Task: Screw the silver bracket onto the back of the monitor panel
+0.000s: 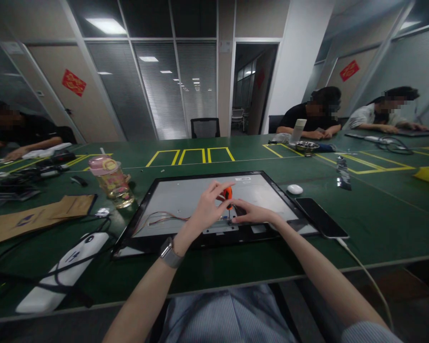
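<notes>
A flat display panel (171, 195) with a black frame and grey back lies on the green table before me. My left hand (210, 206) is closed round the orange and black handle of a screwdriver (228, 192), which stands upright over the panel's near edge. Beside the shaft, my right hand (248, 212) has its fingers pinched low at the tip; whatever they hold is too small to make out. Thin coloured wires (164, 218) run across the panel to the left of my hands.
A pink-lidded bottle (110, 181), a brown paper bag (39, 216) and a white power bank-like device (66, 271) with black straps are on the left. To the right lie a phone (321, 217) with a cable and a white earbud case (295, 189). Other people sit across the table.
</notes>
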### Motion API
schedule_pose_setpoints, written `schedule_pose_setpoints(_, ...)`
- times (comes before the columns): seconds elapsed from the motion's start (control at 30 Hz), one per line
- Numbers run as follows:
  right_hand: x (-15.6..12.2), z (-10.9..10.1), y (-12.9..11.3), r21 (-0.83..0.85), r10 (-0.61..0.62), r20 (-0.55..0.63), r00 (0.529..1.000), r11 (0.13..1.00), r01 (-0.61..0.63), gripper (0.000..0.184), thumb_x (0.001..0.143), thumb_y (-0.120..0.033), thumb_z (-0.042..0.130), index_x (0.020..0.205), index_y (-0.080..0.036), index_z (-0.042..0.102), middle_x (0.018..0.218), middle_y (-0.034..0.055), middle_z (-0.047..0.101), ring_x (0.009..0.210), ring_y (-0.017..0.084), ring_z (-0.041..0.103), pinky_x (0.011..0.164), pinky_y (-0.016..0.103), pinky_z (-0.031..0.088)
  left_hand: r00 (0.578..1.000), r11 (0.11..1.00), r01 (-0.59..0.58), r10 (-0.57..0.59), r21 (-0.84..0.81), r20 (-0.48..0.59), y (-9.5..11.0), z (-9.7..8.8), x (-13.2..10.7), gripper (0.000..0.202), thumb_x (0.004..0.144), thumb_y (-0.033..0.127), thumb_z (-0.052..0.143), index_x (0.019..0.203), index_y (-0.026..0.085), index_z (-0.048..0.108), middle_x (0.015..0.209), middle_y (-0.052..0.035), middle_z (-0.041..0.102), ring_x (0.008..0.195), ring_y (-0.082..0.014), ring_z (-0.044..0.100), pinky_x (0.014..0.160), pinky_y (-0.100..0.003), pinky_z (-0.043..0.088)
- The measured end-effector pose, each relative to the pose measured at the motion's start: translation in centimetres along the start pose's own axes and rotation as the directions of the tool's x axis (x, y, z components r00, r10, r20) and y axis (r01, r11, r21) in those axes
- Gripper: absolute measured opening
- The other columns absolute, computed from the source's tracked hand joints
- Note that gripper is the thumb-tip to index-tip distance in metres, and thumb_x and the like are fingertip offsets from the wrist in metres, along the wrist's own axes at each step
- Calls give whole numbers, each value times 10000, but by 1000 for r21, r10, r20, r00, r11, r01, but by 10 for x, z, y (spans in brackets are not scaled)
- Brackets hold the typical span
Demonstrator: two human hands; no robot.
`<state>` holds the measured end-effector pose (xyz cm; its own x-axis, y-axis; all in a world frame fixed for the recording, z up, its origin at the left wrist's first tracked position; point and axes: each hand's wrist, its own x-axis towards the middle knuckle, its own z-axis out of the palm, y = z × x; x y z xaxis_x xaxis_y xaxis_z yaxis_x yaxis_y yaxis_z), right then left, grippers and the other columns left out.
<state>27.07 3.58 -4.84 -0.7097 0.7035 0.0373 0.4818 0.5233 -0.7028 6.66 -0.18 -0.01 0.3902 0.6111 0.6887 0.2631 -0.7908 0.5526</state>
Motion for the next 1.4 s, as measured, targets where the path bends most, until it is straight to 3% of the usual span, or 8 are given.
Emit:
schedule_pose_setpoints(0.1, 0, 0, 2, 3, 0, -4, 1000, 1000, 0, 679, 752, -535, 588, 1335, -248, 395, 1319, 46, 501, 1226, 263, 435, 1098, 456, 221, 999, 999, -14, 15, 31, -38, 1, 0, 0, 350, 817, 190, 577, 1164, 229, 542, 936, -18, 477, 815, -112, 551, 763, -293, 568)
schedule_pose_setpoints(0.3, 1, 1, 4, -17, 19, 1, 1000, 1000, -19, 706, 749, -536, 593, 1358, -265, 361, 1405, 41, 420, 1307, 268, 346, 1126, 470, 119, 999, 1000, 18, -17, -15, 36, 4, -1, 1, 448, 839, 110, 494, 1267, 233, 450, 1022, -45, 507, 864, -114, 574, 751, -262, 570)
schedule_pose_setpoints(0.57, 1, 1, 3, 5, 47, -4, 999, 999, -47, 743, 740, -529, 607, 1371, -234, 349, 1391, 66, 431, 1285, 286, 371, 1119, 488, 127, 993, 998, 44, -38, 55, -109, -4, -1, 0, 324, 775, 268, 642, 1069, 179, 541, 964, -31, 526, 754, -102, 580, 654, -245, 571)
schedule_pose_setpoints(0.7, 2, 2, 5, 8, 37, -7, 999, 999, -37, 742, 737, -525, 612, 1363, -208, 368, 1369, 79, 455, 1264, 291, 396, 1104, 476, 189, 997, 997, 74, -73, 26, -24, -2, 1, -1, 271, 831, 218, 552, 1099, 180, 553, 1070, -69, 566, 922, -145, 598, 711, -225, 553)
schedule_pose_setpoints(0.87, 2, 3, 7, 9, 20, -1, 1000, 1000, -20, 744, 743, -532, 608, 1372, -227, 356, 1421, 69, 393, 1316, 270, 332, 1115, 436, 193, 996, 997, 81, -80, 20, -48, -5, 4, -3, 435, 834, 229, 561, 1260, 228, 471, 909, -11, 623, 744, -91, 603, 702, -227, 560)
schedule_pose_setpoints(1.2, 1, 1, 2, -1, 52, -7, 999, 999, -52, 735, 739, -524, 614, 1366, -232, 365, 1404, 63, 418, 1303, 280, 353, 1122, 449, 166, 996, 990, 69, -75, 126, 45, 0, -6, -1, 558, 808, 121, 495, 1332, 251, 355, 1039, -48, 531, 830, -120, 578, 600, -188, 566)
schedule_pose_setpoints(1.3, 1, 2, 3, 8, 22, -1, 1000, 1000, -22, 724, 750, -506, 613, 1375, -255, 347, 1413, 44, 413, 1313, 272, 341, 1137, 459, 78, 997, 985, 73, -78, 156, 27, -3, -4, -2, 487, 827, 185, 536, 1291, 254, 403, 1029, -33, 516, 716, -85, 575, 614, -213, 575)
schedule_pose_setpoints(1.4, 1, 2, 4, 14, 17, -3, 1000, 1000, -17, 721, 752, -502, 612, 1376, -260, 343, 1409, 41, 419, 1309, 266, 347, 1135, 461, 98, 999, 986, 38, -40, 163, 11, -3, -5, -1, 457, 819, 204, 570, 1255, 239, 438, 1058, -39, 515, 848, -125, 586, 763, -285, 577)
